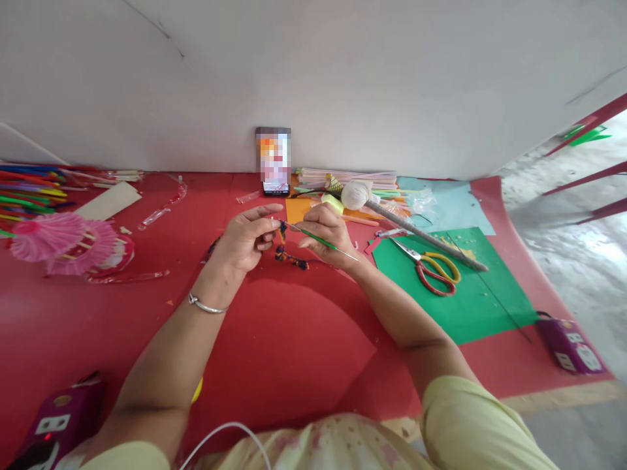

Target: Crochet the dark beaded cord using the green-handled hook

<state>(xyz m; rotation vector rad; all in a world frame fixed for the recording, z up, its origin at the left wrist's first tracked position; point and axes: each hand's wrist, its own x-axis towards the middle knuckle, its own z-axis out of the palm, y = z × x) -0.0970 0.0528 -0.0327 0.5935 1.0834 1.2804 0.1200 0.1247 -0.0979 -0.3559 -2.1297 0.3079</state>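
Just above the middle of the frame, the two hands meet over the red tabletop [294,339]. Between them runs a thin green stick [318,241]. Its long axis slants from upper left, at the left hand's fingertips, down to lower right, where its pale end pokes out past the right wrist. The right hand [327,236] is closed around the stick's middle, knuckles up, fingers curled under, with something pale yellow tucked at the top of the fist; what that is cannot be told. The left hand [247,238] pinches the stick's upper end between thumb and forefinger, the other fingers loosely bent, palm turned toward the right hand.

From that pinch point a dark beaded strand [290,256] hangs down and trails onto the tabletop directly below the gap between the hands. It is nearer the left hand's fingers than the right's. Whether it is threaded on the stick or merely held against it is too small to tell.

Both forearms come in from the bottom of the frame and converge, the left one wearing a bangle [208,305] at the wrist. To the right of the hands, scissors [434,267] lie on a green sheet [470,300], well apart from the work. A phone [273,160] leans on the wall at upper centre, and pink paper fans [63,238] sit at the left.
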